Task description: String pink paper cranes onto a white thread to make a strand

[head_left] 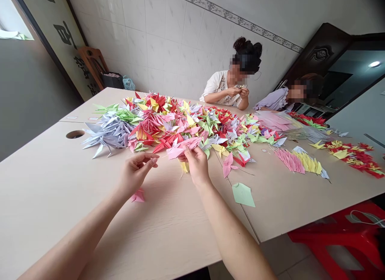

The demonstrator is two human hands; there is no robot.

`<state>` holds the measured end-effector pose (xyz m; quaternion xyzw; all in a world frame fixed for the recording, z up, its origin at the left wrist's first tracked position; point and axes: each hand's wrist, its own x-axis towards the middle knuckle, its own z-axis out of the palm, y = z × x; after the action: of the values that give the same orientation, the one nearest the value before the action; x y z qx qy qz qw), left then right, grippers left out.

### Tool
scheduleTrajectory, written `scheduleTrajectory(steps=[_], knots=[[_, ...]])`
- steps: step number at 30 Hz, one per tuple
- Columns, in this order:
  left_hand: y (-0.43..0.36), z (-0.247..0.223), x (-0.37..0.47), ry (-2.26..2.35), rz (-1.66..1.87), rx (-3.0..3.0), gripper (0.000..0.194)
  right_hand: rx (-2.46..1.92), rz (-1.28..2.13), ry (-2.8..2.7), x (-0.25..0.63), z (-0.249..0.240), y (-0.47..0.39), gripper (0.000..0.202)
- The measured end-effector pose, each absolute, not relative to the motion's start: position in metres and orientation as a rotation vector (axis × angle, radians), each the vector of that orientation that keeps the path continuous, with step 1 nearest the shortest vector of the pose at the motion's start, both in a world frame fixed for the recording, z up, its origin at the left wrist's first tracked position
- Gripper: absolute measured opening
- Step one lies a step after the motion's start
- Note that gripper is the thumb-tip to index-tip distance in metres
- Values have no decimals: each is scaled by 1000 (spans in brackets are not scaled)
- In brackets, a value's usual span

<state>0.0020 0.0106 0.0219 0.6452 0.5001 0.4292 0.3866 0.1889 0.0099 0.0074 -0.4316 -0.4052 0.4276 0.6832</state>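
Between the thumb and fingers of my right hand (pixel 197 161) is a pink folded paper piece (pixel 183 147), held over the near edge of a large pile of coloured folded paper (pixel 156 123). My left hand (pixel 140 169) is to its left, apart from it, with thumb and fingertips drawn together; whatever they pinch, if anything, is too small to make out. Below my left wrist a small pink piece (pixel 138 195) lies on the table. Beneath the held piece is a yellow one (pixel 184 166). A pink paper flower (pixel 228 165) with a thin stem lies right of my right hand.
A green sheet (pixel 243 194) lies on the table (pixel 75 183). Pink folded strips (pixel 289 161) and red-yellow clusters (pixel 355 155) are at the right. Two people (pixel 225 85) sit across the table. A red stool (pixel 339 236) stands at the lower right.
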Motion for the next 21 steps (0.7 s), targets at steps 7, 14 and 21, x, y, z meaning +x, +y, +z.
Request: scheduleTrajectory(steps=[7, 14, 21], knots=[[11, 25, -1, 1196, 952, 1624, 47, -969, 979, -928, 187, 8, 9, 34], [14, 20, -5, 1121, 729, 1414, 41, -1042, 1093, -1047, 175, 12, 2, 35], [22, 18, -20, 987, 581, 1467, 39, -997, 1202, -959, 187, 15, 5, 32]])
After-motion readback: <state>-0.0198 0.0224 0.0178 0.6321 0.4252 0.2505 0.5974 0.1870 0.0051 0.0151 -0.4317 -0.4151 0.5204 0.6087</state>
